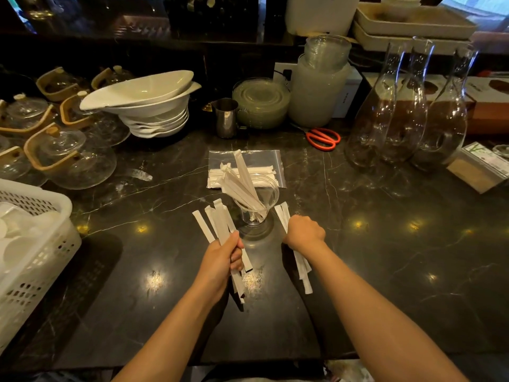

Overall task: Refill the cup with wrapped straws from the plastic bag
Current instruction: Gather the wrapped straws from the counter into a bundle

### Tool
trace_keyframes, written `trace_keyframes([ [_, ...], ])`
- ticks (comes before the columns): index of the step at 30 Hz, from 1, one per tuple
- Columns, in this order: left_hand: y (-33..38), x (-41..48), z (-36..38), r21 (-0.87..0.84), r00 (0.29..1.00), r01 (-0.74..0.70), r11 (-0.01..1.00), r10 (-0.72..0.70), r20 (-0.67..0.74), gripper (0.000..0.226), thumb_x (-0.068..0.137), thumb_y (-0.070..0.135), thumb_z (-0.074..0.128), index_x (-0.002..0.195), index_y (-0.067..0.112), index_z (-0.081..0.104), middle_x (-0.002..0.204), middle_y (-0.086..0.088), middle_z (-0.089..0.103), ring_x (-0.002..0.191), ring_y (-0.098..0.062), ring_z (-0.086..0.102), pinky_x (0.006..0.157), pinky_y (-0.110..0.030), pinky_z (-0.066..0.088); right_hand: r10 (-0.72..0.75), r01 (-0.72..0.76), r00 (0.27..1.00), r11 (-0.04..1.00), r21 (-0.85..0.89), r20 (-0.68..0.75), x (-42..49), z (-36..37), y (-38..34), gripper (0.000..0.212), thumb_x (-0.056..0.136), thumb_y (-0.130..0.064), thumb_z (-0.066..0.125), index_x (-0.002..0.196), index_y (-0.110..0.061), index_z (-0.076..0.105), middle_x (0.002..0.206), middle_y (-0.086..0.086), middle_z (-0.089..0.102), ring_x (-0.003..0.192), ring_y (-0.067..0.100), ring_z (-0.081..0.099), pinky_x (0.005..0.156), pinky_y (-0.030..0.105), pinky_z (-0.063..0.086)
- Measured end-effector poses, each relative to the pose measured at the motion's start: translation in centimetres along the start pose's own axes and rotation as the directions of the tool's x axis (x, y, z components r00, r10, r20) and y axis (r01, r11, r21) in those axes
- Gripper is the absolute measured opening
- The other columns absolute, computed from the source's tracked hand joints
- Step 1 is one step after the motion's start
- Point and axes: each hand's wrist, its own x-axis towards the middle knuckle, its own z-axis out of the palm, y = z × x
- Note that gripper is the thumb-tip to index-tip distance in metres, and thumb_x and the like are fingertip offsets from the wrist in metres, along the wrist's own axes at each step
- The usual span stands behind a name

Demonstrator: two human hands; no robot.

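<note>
The cup [257, 205], a clear stemmed glass already part filled with leaning wrapped straws, stands on the dark worktop [385, 244] just beyond and between the two hands. The left hand [221, 257] grips a fanned bundle of straws [217, 221], their long axis running near to far and tilted left. The right hand [304, 231] is closed round a smaller bundle [301, 267], and looks slightly nearer the cup. The plastic bag [246, 168] lies flat just behind the cup, more straws inside.
</note>
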Motion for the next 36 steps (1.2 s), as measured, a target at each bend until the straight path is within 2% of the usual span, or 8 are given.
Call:
trace_keyframes([
  [11,0.4,-0.2,0.4,-0.003,0.999,0.016,1.0,-0.016,-0.042,0.033,0.092,0.022,0.042,0.061,0.012,0.05,0.034,0.009,0.034,0.032,-0.003,0.029,0.04,-0.015,0.029,-0.091,0.086,0.985,0.995,0.041,0.147,-1.1,-1.4,0.6,0.023,0.085,-0.006,0.052,0.107,0.001,0.054,0.111,0.019,0.062,0.094,0.032,0.06,0.07,0.033,0.043],
  [14,0.5,-0.3,0.4,0.004,0.999,0.011,1.0,-0.011,-0.052,0.031,0.091,0.022,0.044,0.062,0.012,0.05,0.035,0.01,0.033,0.034,-0.003,0.028,0.042,-0.017,0.028,-0.126,0.115,0.985,0.989,0.091,0.121,-2.1,-2.7,1.1,0.007,0.085,-0.002,0.046,0.085,-0.004,0.054,0.084,0.012,0.059,0.082,0.032,0.061,0.06,0.032,0.046],
  [16,0.6,-0.4,0.4,0.004,0.999,0.003,1.0,-0.003,-0.054,0.029,0.09,0.021,0.045,0.063,0.012,0.05,0.036,0.01,0.031,0.034,-0.004,0.028,0.043,-0.017,0.027,-0.148,0.142,0.988,0.985,0.099,0.054,-3.3,-3.8,1.3,0.016,0.086,-0.006,0.043,0.071,-0.011,0.044,0.077,0.008,0.053,0.08,0.032,0.061,0.06,0.034,0.047],
  [22,0.6,-0.8,0.5,0.0,0.999,-0.021,1.0,0.021,-0.027,0.022,0.084,0.025,0.055,0.067,0.013,0.059,0.042,0.008,0.033,0.036,-0.005,0.031,0.045,-0.018,0.032,-0.272,0.289,0.956,0.937,0.194,-0.114,-7.5,-6.3,0.8,0.011,0.091,-0.019,0.043,0.084,-0.012,0.047,0.086,0.008,0.061,0.08,0.03,0.063,0.073,0.047,0.055],
  [25,0.8,-1.4,0.6,-0.034,0.996,-0.066,0.997,0.068,0.06,0.023,0.074,0.037,0.06,0.073,0.014,0.065,0.044,0.007,0.043,0.038,-0.004,0.037,0.045,-0.018,0.034,-0.427,0.412,0.903,0.821,0.394,-0.053,-9.3,-6.3,-1.0,0.008,0.091,-0.018,0.046,0.087,-0.013,0.052,0.076,-0.002,0.055,0.064,0.013,0.058,0.059,0.03,0.055],
  [28,1.0,-2.0,0.5,-0.123,0.981,-0.116,0.986,0.133,0.141,0.035,0.07,0.038,0.059,0.089,0.009,0.063,0.048,0.004,0.064,0.045,-0.006,0.058,0.045,-0.016,0.046,-0.517,0.441,0.855,0.758,0.48,0.032,-10.1,-5.3,-2.9,0.013,0.091,-0.018,0.048,0.097,-0.01,0.055,0.076,-0.003,0.054,0.059,0.007,0.053,0.052,0.019,0.047],
  [33,1.1,-2.6,-0.1,-0.166,0.984,-0.16,0.973,0.17,0.049,0.017,0.066,0.034,0.06,0.069,0.024,0.074,0.066,0.003,0.074,0.062,-0.01,0.069,0.051,-0.02,0.054,-0.571,0.486,0.821,0.72,0.496,0.025,-10.3,-3.2,-5.2,0.019,0.091,-0.015,0.046,0.105,-0.009,0.058,0.079,-0.001,0.056,0.055,0.004,0.049,0.051,0.016,0.043],
  [36,0.9,-2.7,-0.7,-0.159,0.988,-0.154,0.975,0.156,0.002,0.015,0.067,0.034,0.06,0.069,0.027,0.074,0.067,0.005,0.074,0.066,-0.008,0.069,0.053,-0.019,0.054,-0.555,0.485,0.832,0.724,0.491,-0.002,-10.2,-2.4,-6.1,0.022,0.089,-0.013,0.05,0.108,-0.008,0.059,0.092,0.011,0.064,0.06,0.011,0.054,0.062,0.026,0.051],
])
